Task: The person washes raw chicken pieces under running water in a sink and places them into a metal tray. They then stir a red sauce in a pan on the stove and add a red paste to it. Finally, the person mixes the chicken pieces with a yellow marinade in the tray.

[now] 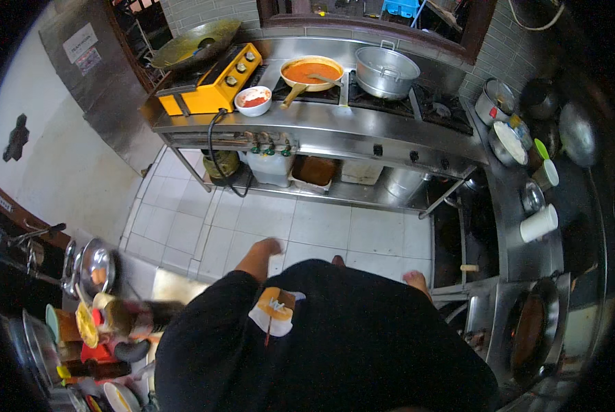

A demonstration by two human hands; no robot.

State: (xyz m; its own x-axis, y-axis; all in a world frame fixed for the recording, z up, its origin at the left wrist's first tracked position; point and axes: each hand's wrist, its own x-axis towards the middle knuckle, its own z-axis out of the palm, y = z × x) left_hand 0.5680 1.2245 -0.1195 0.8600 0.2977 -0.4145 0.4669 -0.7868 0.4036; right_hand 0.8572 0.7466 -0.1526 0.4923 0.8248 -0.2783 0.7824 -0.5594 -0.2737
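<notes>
My left hand (270, 247) hangs low over the white floor tiles, its fingers blurred and partly turned away. On the other side of my black shirt, my right hand (416, 279) is partly hidden at the shirt's edge. Neither hand touches any object that I can see. Before me, a frying pan (298, 71) of orange-red sauce stands on the steel stove with a spatula in it. A white bowl (254, 107) with red and white contents sits left of the pan's handle. Right of the pan stands a lidded aluminium pot (387, 74).
A yellow tabletop appliance (209, 85) with knobs carries a wok (199, 45). Below the stove, a shelf holds containers and a gas cylinder (220, 166). Bowls and cups line the right counter (534, 252); a wok (531, 329) stands at lower right. Bottles and bowls crowd the lower left.
</notes>
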